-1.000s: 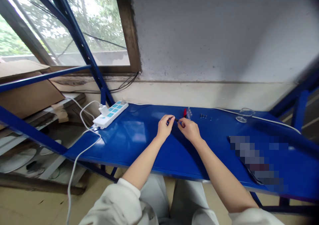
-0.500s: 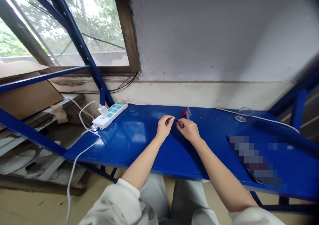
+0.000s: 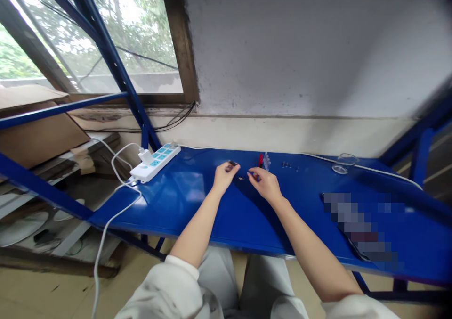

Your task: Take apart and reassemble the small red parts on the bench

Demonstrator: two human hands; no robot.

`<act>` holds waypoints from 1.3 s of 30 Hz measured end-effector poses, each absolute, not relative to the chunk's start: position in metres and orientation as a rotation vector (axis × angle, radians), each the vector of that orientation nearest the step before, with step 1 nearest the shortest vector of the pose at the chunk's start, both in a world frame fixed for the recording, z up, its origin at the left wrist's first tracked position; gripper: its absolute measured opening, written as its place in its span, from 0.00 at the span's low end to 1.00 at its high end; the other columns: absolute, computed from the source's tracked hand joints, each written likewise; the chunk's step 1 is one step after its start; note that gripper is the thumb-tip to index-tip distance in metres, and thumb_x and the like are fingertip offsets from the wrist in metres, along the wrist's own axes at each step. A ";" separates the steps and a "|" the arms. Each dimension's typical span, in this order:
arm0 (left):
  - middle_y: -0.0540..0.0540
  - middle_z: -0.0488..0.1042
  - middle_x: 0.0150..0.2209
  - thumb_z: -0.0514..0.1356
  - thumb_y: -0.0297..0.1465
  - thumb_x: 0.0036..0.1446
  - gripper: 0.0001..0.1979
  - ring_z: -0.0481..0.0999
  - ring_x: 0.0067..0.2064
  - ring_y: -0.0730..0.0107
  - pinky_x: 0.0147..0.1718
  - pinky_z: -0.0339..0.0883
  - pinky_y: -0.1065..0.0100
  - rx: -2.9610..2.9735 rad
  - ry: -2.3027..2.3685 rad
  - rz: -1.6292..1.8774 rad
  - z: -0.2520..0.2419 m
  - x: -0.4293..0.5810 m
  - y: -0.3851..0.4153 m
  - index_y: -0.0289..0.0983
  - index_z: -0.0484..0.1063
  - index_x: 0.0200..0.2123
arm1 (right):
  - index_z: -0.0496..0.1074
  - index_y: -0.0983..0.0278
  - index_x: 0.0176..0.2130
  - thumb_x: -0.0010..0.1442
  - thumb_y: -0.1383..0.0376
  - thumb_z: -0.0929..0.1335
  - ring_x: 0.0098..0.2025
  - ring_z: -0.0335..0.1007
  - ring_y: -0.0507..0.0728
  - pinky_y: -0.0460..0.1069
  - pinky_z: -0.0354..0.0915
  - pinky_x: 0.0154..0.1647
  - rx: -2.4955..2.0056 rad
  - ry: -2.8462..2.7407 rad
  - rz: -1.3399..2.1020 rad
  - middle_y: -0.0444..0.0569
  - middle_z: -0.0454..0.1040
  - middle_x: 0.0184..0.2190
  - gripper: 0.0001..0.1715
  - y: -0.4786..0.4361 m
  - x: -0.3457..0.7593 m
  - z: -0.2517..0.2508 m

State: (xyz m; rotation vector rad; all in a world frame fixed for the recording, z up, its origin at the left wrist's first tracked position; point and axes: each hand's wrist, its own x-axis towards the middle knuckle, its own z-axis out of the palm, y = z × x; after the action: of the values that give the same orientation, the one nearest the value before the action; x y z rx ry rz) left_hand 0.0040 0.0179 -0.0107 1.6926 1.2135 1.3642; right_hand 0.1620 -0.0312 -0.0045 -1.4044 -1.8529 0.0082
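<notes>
Over glossy blue table (image 3: 190,217), hands (image 3: 223,177) with dark piece (image 3: 232,163)

White power strip (image 3: 156,162), framed window (image 3: 150,41), brown cardboard (image 3: 40,128)

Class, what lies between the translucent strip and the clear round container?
In the head view, tiny pieces, too small to identify, lie between the translucent strip and clear round container; a white cable runs behind them.

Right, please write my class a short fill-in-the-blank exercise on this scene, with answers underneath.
The tabletop is coloured ____.
A white ____ is inserted in the power strip.
The left hand, pinching a small dark part, does ____ touch the right hand.

Missing words: blue; plug; not.
</notes>
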 end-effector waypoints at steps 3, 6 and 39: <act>0.45 0.72 0.29 0.57 0.35 0.50 0.09 0.71 0.31 0.68 0.33 0.63 0.67 1.842 1.739 1.425 -0.009 -0.019 0.027 0.35 0.71 0.28 | 0.71 0.63 0.38 0.57 0.59 0.59 0.26 0.66 0.50 0.43 0.59 0.30 -1.412 -1.818 0.019 0.45 0.71 0.24 0.16 -0.031 0.164 -0.004; 0.44 0.73 0.31 0.56 0.35 0.51 0.08 0.71 0.36 0.64 0.35 0.62 0.66 1.874 2.117 1.240 -0.009 -0.038 0.032 0.37 0.70 0.26 | 0.71 0.63 0.37 0.57 0.59 0.59 0.26 0.66 0.50 0.44 0.60 0.31 -1.436 -1.800 0.035 0.46 0.71 0.25 0.16 -0.031 0.164 -0.004; 0.43 0.68 0.46 0.49 0.36 0.57 0.16 0.65 0.48 0.63 0.45 0.56 0.62 2.696 1.182 1.160 0.004 0.038 -0.024 0.37 0.61 0.48 | 0.72 0.63 0.36 0.52 0.59 0.63 0.37 0.69 0.57 0.47 0.58 0.31 -2.196 -1.605 0.081 0.52 0.74 0.34 0.14 -0.014 0.210 -0.012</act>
State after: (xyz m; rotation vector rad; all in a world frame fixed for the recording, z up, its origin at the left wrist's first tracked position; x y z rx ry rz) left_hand 0.0380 -0.0244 0.0044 2.6959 1.1818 1.1596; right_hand 0.2098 -0.0138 -0.0118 -2.1965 -1.6053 0.0811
